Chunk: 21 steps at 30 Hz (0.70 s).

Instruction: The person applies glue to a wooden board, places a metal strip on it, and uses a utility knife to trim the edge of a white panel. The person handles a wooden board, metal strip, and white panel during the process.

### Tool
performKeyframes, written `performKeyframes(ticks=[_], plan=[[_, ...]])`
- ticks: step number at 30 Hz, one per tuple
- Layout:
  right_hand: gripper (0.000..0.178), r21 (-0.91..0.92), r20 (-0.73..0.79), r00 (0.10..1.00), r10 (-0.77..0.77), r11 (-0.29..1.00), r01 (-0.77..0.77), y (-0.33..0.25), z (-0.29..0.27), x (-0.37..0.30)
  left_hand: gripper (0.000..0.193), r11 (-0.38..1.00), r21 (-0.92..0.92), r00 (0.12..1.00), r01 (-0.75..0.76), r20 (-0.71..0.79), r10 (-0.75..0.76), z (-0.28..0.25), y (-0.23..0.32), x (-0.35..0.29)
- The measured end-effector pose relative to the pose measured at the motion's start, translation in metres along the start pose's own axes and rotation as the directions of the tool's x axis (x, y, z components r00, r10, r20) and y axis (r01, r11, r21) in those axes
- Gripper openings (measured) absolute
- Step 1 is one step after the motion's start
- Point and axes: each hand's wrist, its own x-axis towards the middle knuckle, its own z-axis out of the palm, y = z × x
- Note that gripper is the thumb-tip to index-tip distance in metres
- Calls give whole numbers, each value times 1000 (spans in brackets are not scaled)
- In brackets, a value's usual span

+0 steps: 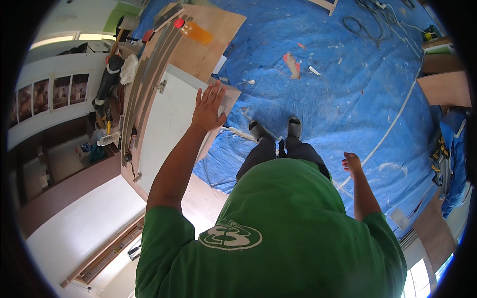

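Note:
My left hand (208, 109) lies flat with fingers spread at the right edge of a white cabinet door (169, 119), holding nothing. Two metal hinges sit along the door's left side, an upper hinge (162, 87) and a lower hinge (137, 177). The door rests on a wooden board surface (218, 30) to my left. Low at my right side hangs my right hand (352, 164), its fingers loosely curled, with nothing visible in them.
A bottle of orange drink (195, 33) with a red cap lies beyond the door. Long wooden strips (144, 94) and a screwdriver (133, 136) are left of it. Blue sheeting (328, 99) with scraps covers the floor. Cables (370, 22) coil far right; boards (444, 87) stand at right.

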Motion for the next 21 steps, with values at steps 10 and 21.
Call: performKeyframes(ticks=[10,21], plan=[[29,9,19,999,34,999,-34,11,5,-10,62,999,36,999,38,-13,-38,9,3,19],[27,43,-44,997,-57,997,59,-52,-32,2,82,994,70,995,83,51,-87,-6,9,5]])
